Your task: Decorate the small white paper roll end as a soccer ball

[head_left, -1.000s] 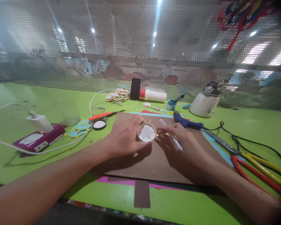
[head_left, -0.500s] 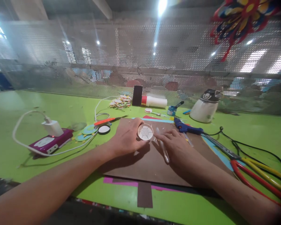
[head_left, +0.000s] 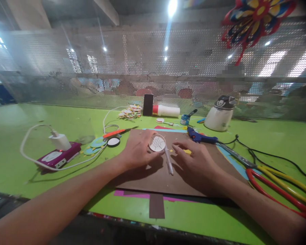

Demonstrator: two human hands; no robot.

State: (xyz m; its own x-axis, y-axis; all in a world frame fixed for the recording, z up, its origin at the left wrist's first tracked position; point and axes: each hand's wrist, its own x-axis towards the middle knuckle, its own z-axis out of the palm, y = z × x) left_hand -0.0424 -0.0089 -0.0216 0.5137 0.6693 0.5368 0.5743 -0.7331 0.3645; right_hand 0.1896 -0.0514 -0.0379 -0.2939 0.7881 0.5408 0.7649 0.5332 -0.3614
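My left hand point(head_left: 140, 148) is closed round the edge of a small white round disc point(head_left: 157, 143) with a dark net of lines drawn on its face. The disc is tilted toward me above a brown board point(head_left: 142, 183). Just below and right of the disc lies a clear-barrelled pen point(head_left: 169, 161) on the board. To the right of the pen is my right hand point(head_left: 192, 154), its fingers bent and apart with nothing between them. Small yellow paper pieces point(head_left: 187, 151) lie by its fingertips.
A blue glue gun point(head_left: 200, 136) and large scissors with red and yellow handles point(head_left: 252, 177) lie at right. On the left are an orange cutter point(head_left: 114, 133), a black-rimmed round lid point(head_left: 113, 142) and a purple power strip point(head_left: 60, 156). A white-bodied bottle point(head_left: 218, 117) stands behind.
My right hand's fingers have come away from the pen, which now lies further left, closer to the disc. My left hand still holds the disc. The view has shifted slightly.
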